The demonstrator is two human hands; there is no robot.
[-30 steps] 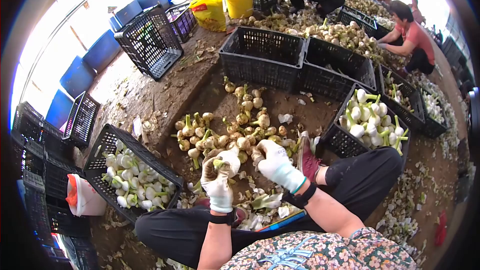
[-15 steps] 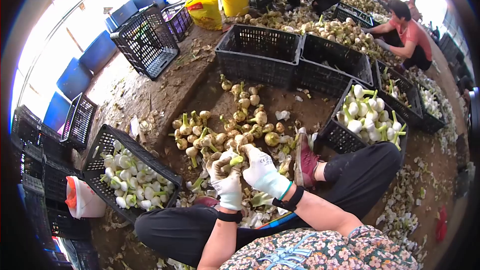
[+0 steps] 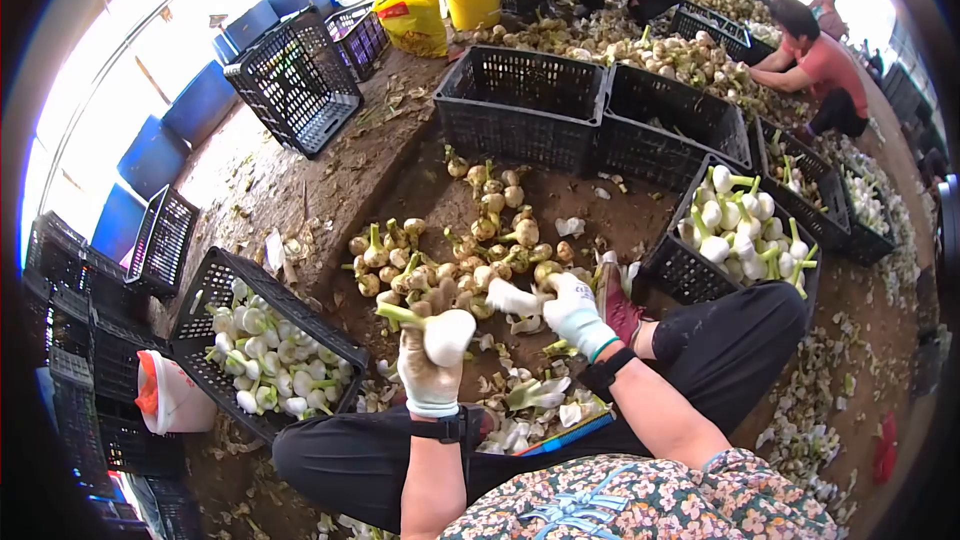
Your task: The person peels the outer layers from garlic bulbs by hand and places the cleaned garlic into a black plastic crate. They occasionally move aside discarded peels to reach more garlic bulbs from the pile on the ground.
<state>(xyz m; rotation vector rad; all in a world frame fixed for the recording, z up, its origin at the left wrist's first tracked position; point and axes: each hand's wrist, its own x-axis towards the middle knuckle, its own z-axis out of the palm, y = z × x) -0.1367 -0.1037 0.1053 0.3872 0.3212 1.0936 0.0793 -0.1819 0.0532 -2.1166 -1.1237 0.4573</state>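
My left hand (image 3: pixel 430 375), in a soiled white glove, is wrapped round a smooth white garlic bulb (image 3: pixel 450 338) whose cut green stem points left. My right hand (image 3: pixel 575 312), gloved as well, is to the right and apart from the bulb. At its fingertips is a blurred white piece of garlic skin (image 3: pixel 512 299). Brownish unpeeled garlic bulbs (image 3: pixel 490 230) lie heaped on the soil just beyond both hands. Loose skins (image 3: pixel 535 395) are scattered between my legs.
Black crates of white garlic stand left (image 3: pixel 270 290) and right (image 3: pixel 690 280). Two more black crates (image 3: pixel 520 90) stand ahead. A white bucket (image 3: pixel 180 395) is at far left. Co-workers crouch by a large garlic pile (image 3: pixel 690 65) at the back.
My hands were together on a bulb; now they are apart. The left has drawn slightly left with the whitened bulb, the right has moved right with a strip of skin.
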